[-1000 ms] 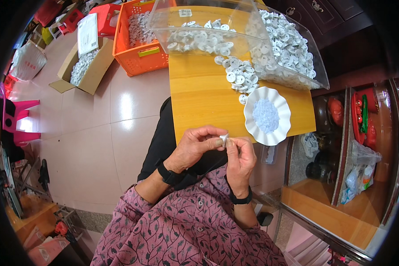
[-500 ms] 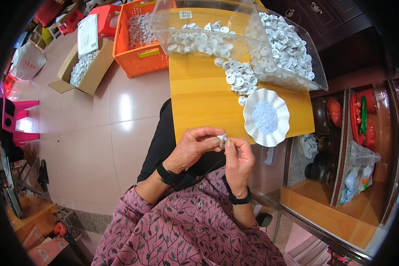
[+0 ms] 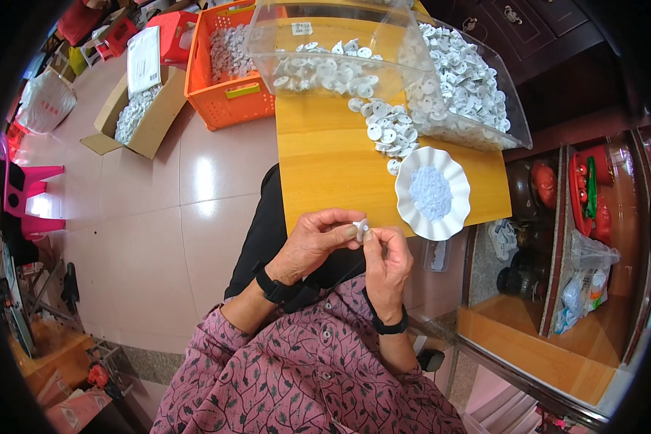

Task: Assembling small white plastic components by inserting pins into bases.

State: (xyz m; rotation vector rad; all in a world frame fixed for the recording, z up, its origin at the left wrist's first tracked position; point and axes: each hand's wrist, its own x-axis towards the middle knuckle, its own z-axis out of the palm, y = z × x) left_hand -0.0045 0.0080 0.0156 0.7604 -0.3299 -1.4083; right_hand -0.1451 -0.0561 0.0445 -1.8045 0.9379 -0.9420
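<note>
Over the table's near edge, my left hand (image 3: 312, 244) pinches a small white round plastic piece (image 3: 359, 228) between thumb and forefinger. My right hand (image 3: 386, 266) meets it from the other side, thumb and forefinger closed at the piece. Whether a tiny part sits between the right fingertips is too small to make out. A white scalloped dish (image 3: 461, 204) near the right edge of the table holds a heap of tiny pale bluish bits (image 3: 431, 192). Beyond it lies a loose pile of white round plastic pieces (image 3: 390, 132).
On the far part of the yellow table (image 3: 318, 163) stand two clear bins, one (image 3: 267, 61) on the left and one (image 3: 517, 130) on the right, both with white pieces. An orange crate (image 3: 228, 108) and a cardboard box (image 3: 146, 145) stand left. Shelves (image 3: 550, 289) border the right.
My right fingertips have shifted slightly left, closer against the white piece. My left hand keeps its pinch almost unmoved.
</note>
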